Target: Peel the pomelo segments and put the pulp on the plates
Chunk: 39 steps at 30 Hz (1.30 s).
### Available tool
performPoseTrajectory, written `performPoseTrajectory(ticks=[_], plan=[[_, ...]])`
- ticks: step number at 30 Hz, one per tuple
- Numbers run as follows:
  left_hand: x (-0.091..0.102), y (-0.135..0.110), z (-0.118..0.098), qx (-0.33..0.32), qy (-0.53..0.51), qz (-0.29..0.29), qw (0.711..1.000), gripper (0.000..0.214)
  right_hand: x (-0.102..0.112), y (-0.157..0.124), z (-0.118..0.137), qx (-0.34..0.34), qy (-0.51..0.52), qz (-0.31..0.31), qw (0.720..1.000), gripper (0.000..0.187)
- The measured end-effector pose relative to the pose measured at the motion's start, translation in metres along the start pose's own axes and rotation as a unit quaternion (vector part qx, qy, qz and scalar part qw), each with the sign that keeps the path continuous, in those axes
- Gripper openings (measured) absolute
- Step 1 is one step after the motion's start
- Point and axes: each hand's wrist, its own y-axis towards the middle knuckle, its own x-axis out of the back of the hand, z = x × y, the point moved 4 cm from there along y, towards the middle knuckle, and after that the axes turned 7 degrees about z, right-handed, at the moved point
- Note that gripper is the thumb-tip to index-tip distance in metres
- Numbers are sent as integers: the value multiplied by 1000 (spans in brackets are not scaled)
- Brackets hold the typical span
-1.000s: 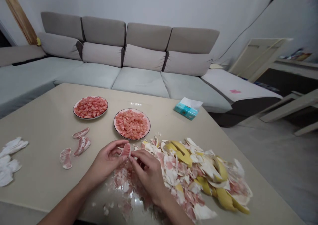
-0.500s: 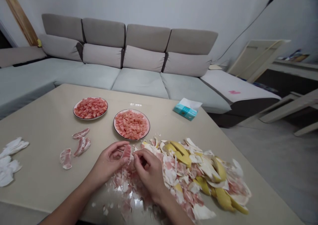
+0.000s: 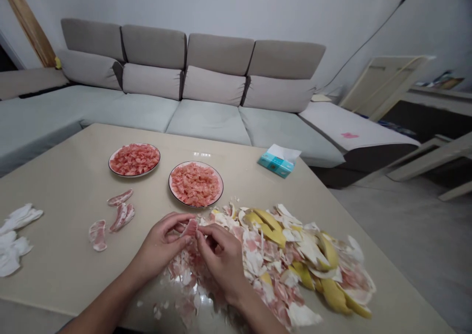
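Note:
My left hand (image 3: 162,245) and my right hand (image 3: 220,255) meet over the table, both pinching one pink pomelo segment (image 3: 190,227) between their fingertips. Under and to the right of the hands lies a big heap of yellow rind, white pith and pink membrane scraps (image 3: 287,255). Two plates of peeled pink pulp stand beyond the hands, one near (image 3: 195,184) and one farther left (image 3: 134,159). Several unpeeled segments (image 3: 120,216) lie on the table to the left of my left hand.
Crumpled white tissues (image 3: 14,233) sit at the table's left edge. A teal tissue pack (image 3: 278,160) lies at the far right corner of the beige table (image 3: 66,186). A grey sectional sofa (image 3: 206,93) runs behind the table.
The segment has tipped from upright to lying lower between the fingertips, and both hands have shifted slightly closer together. Nothing else has moved.

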Motion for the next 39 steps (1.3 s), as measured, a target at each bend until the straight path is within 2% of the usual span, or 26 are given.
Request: performPoseTrajectory(ticks=[6,9,13,15,18,21,23,26,30,35,39], plan=[[-4,0,0,17,-18,5,1000,31,3,2,2,1,-35,-17,999,13],[-4,0,5,40,-73,20,996,35,6,2,1,-3,-47,-18,999,12],[4,0,9,63,-190,2,980,38,7,2,0,2,-79,-9,997,31],[7,0,8,77,-237,-1,968,36,5,2,0,20,-96,9,995,36],[10,0,5,80,-289,1,954,41,0,2,3,67,-103,38,992,20],[12,0,2,69,-330,-6,942,46,-2,1,2,104,-110,44,987,27],[13,1,3,72,-349,-8,934,41,-4,0,0,112,-124,44,985,25],[14,2,7,83,-361,-18,929,35,-7,-2,-3,106,-160,50,980,20],[16,1,10,83,-348,-35,933,30,-10,-4,-1,102,-193,41,975,41],[14,0,8,81,-319,-33,944,26,-15,-4,1,100,-189,72,974,17],[14,1,7,80,-319,-35,944,26,-21,-7,2,152,-205,94,962,29]])
